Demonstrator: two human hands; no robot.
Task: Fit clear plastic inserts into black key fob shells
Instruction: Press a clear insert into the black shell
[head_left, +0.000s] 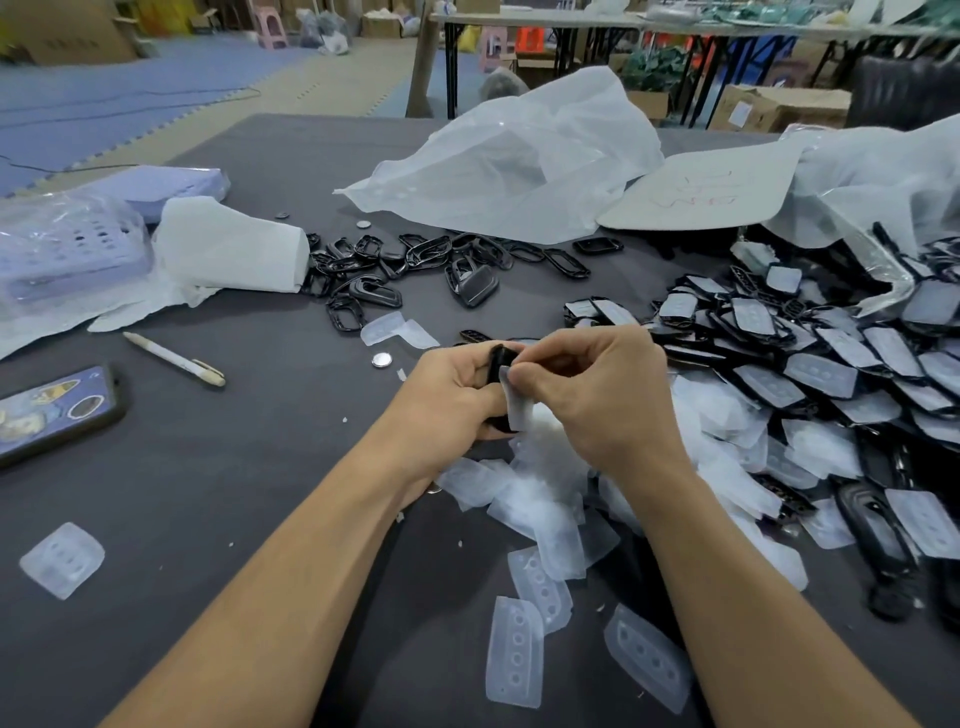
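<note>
My left hand and right hand met at the centre of the frame over the table. The left gripped a shell and the right pinched an insert against it. Loose inserts lay heaped just below my hands, running toward the lower right. A heap of fitted shells filled the right side. Empty shells lay scattered above centre, with a bag behind them. A phone sat at the left edge, a pen just above it, and a basket in the upper left.
</note>
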